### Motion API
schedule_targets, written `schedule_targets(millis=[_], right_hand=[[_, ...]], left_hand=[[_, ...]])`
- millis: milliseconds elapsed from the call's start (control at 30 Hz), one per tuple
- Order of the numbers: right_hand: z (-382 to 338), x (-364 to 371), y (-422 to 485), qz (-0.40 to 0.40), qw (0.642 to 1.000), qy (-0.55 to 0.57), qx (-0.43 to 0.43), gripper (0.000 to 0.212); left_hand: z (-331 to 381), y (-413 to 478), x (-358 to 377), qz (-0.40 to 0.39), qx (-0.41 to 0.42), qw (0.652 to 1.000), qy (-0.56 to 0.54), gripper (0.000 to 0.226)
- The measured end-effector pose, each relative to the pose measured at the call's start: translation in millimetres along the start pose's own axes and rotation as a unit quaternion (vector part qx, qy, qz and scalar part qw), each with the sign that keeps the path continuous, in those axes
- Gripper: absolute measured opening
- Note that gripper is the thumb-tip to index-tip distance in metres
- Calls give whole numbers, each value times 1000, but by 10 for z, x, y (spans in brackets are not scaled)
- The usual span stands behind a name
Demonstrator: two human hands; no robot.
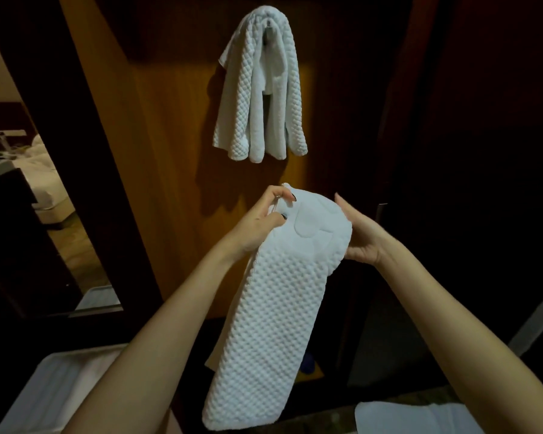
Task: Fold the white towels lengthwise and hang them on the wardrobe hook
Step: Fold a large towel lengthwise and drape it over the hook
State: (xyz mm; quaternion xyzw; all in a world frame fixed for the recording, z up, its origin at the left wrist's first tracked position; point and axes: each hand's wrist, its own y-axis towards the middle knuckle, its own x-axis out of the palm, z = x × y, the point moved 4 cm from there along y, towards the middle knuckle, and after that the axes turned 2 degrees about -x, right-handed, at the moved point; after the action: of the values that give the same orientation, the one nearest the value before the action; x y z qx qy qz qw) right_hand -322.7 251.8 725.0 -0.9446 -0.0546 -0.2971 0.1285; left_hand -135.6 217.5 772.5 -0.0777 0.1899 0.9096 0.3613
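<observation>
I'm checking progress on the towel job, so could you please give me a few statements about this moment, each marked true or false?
1. White towels already hang on the wardrobe hook. True.
2. The left hand pinches the top corner of the folded towel. True.
3. The right hand is away from the folded towel. False: it supports its right top edge.
4. The folded towel lies flat on a table. False: it hangs between both hands.
</observation>
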Motion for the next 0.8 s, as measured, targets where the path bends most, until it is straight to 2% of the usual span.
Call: schedule_targets(millis=[100,167,233,300,333,400,500,600,700,733,800], right_hand=[[203,30,23,-91,991,93,6,76],[271,73,61,-91,989,113,-13,74],[245,146,113,-47,993,93,-52,56],[131,245,164,3,992,36,-122,28],[66,291,175,28,987,-1,-157,24],[-37,410,167,58,969,-97,-219,37],[-77,675,117,55,934,-205,-288,47],[-88,929,134,57,874,-320,-362,47],[-106,1082,223,69,842,-360,-395,52],[-127,1103,253,81,834,-367,-403,53],[-172,1107,304,112,822,-374,-415,56]], left_hand=[[-48,-52,-35,-11,-22,999,-22,40],[-76,-95,-119,-25,-44,998,-32,40],[-102,-138,-253,-41,-68,997,-11,42],[-140,-194,-427,-27,-87,995,39,41],[-179,-225,-518,-7,-93,994,57,39],[-285,-297,-670,52,-89,992,75,36],[-433,-365,-802,139,-67,980,127,28],[-535,-347,-820,227,-58,961,149,33],[-604,-419,-746,350,-49,920,172,38],[-656,-471,-674,368,-43,914,169,39],[-841,-569,-449,359,-32,927,98,37]])
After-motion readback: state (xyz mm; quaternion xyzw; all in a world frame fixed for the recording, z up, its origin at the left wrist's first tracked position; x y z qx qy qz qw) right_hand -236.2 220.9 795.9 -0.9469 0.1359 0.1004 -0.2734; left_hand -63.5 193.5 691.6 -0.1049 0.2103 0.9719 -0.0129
